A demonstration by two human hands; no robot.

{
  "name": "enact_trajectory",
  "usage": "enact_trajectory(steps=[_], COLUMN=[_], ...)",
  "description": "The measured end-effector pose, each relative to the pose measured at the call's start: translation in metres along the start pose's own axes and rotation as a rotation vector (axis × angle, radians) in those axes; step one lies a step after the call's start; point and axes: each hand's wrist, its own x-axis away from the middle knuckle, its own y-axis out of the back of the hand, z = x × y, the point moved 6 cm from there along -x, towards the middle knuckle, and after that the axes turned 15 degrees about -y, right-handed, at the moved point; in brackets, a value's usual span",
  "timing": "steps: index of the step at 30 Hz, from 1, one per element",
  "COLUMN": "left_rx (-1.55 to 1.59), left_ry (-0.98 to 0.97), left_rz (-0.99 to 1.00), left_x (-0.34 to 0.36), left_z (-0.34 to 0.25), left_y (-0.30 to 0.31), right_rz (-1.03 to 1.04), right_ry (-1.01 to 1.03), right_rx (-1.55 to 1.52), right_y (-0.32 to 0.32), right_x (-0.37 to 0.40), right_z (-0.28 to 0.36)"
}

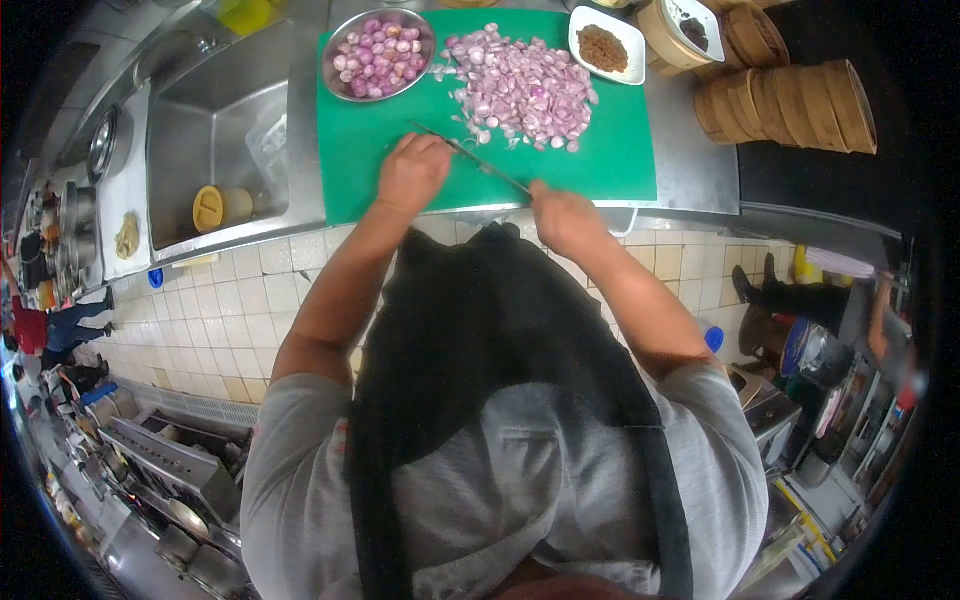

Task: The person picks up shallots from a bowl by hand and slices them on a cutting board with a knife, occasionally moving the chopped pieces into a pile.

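Observation:
My right hand (pixel 566 216) is wrapped round the handle of a knife (pixel 490 170), its blade slanting up and left over the green cutting board (pixel 360 185). Close to the blade, my left hand (pixel 414 170) has its fingers curled down on the board; whatever is under them is hidden. A wide heap of sliced shallots (pixel 525 85) lies just beyond the knife. Whole peeled shallots (pixel 378 58) fill a metal bowl (pixel 330 80) at the board's upper left. At the upper right corner sits a white dish (pixel 632 40) of brown, crumbly food (pixel 604 48).
Left of the board is a steel sink (pixel 215 110) with a yellow-lidded container (pixel 222 208). Bamboo steamers (pixel 785 108) lie on their sides to the right, near a white dish of dark food (pixel 694 30). Other people stand at far left (pixel 50 325) and far right (pixel 810 300).

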Motion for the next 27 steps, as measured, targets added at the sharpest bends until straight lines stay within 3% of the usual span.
enact_trajectory(steps=[18, 27], left_rx=[0.033, 0.026], left_ry=[0.023, 0.048], left_rz=[-0.032, -0.038], left_x=[0.002, 0.001], left_z=[0.002, 0.003], left_y=[0.0, -0.001], right_rz=[-0.033, 0.11], right_ry=[0.034, -0.077], right_rx=[-0.074, -0.025], right_y=[0.014, 0.009], right_x=[0.008, -0.004], right_z=[0.009, 0.008])
